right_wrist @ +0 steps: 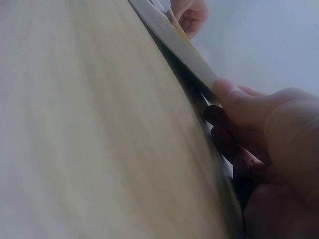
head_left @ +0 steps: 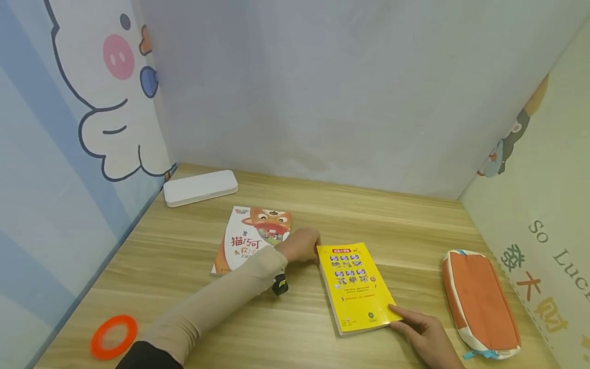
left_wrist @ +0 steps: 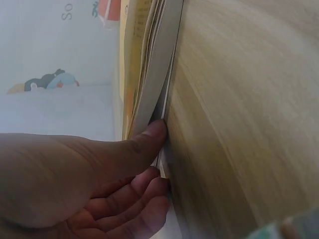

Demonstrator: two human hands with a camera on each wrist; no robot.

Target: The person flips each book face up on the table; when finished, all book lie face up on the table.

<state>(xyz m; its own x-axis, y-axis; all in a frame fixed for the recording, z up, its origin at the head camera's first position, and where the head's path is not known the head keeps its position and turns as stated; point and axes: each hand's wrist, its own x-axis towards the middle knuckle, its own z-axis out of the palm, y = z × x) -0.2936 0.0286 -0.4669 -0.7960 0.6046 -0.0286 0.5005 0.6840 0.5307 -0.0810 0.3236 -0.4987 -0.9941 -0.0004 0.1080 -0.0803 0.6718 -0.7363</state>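
A yellow book [head_left: 352,289] with printed text and small pictures lies at the middle right of the table in the head view. At its far left corner, my left hand [head_left: 301,245] grips the edge; in the left wrist view the thumb [left_wrist: 152,134] is against the page edges, close to the tabletop. My right hand [head_left: 426,333] pinches the near right corner. The right wrist view shows that thumb [right_wrist: 232,97] on the book's edge [right_wrist: 199,64], with the other fingers low and in shadow. Behind my left wrist lies a picture book [head_left: 253,241], partly covered by the arm.
A white case [head_left: 200,188] stands at the back left. An orange ring [head_left: 113,336] lies at the front left, and an orange pencil pouch [head_left: 481,302] is on the right by the wall. Printed cloth walls [head_left: 299,92] enclose the wooden table [head_left: 249,328].
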